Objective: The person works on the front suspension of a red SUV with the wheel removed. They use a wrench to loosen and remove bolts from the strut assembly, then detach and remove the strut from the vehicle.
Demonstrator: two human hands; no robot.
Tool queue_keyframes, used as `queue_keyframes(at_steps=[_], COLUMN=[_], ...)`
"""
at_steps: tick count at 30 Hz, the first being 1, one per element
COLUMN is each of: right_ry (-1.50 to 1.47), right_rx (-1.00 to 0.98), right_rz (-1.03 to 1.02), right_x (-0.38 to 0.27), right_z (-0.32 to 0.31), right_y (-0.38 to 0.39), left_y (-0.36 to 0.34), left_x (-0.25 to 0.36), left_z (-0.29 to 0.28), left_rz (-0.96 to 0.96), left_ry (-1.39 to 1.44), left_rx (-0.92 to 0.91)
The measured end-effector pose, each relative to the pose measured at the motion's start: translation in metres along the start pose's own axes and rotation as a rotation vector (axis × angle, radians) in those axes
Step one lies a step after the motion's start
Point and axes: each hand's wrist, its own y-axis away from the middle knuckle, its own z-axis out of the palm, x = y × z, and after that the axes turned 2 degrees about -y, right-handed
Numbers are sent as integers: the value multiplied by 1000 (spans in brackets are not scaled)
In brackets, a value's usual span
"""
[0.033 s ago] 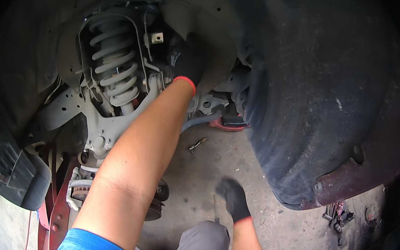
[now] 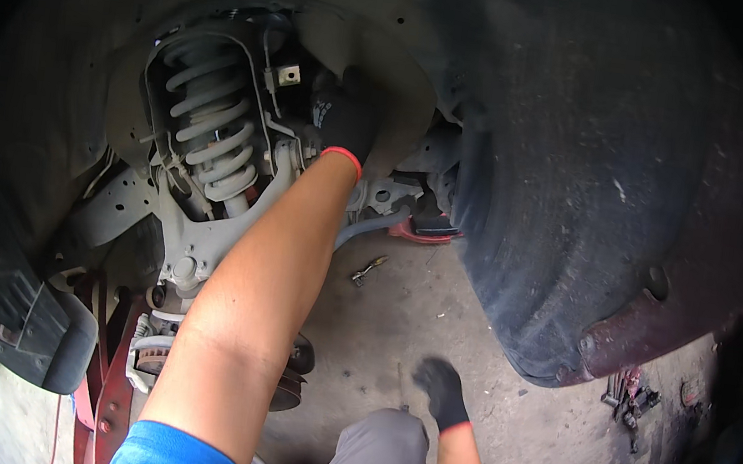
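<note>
My left hand [image 2: 345,119], in a black glove with a red cuff, reaches up into the wheel well. It is beside the coil spring [image 2: 220,151] and a small metal bracket [image 2: 289,75]; its fingers are hidden in shadow, so any grip cannot be made out. Below the spring lies the grey control arm [image 2: 206,236], partly covered by my left forearm. Low over the floor, my gloved right hand [image 2: 439,391] is to the right of my knee. Motion smears its fingers. A thin rod-like thing [image 2: 401,384] shows just left of it, apart from the hand.
A metal tool [image 2: 369,270] lies on the concrete floor. The dark wheel-well liner [image 2: 567,208] hangs at the right, with loose dark parts [image 2: 632,399] beyond it. At lower left are a red stand [image 2: 111,386] and a black mud flap [image 2: 56,343]. A brake disc [image 2: 287,392] sits beside my forearm.
My right hand has shifted slightly right and down, away from the thin rod-like thing. The left hand stays in the wheel well. The view has moved very slightly.
</note>
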Motion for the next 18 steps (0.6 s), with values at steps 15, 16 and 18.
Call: queue_keyframes(at_steps=[15, 16, 18], right_ry=[1363, 1319, 1267], right_rx=[493, 493, 469], right_rz=[937, 1007, 1132], right_x=[208, 213, 219], right_z=[-177, -177, -176], right_y=[466, 458, 444], left_y=[-52, -58, -66], left_x=[-40, -38, -31], left_z=[-12, -16, -16], left_rz=[822, 911, 882], left_ry=[-368, -476, -850], left_rx=[-117, -86, -157])
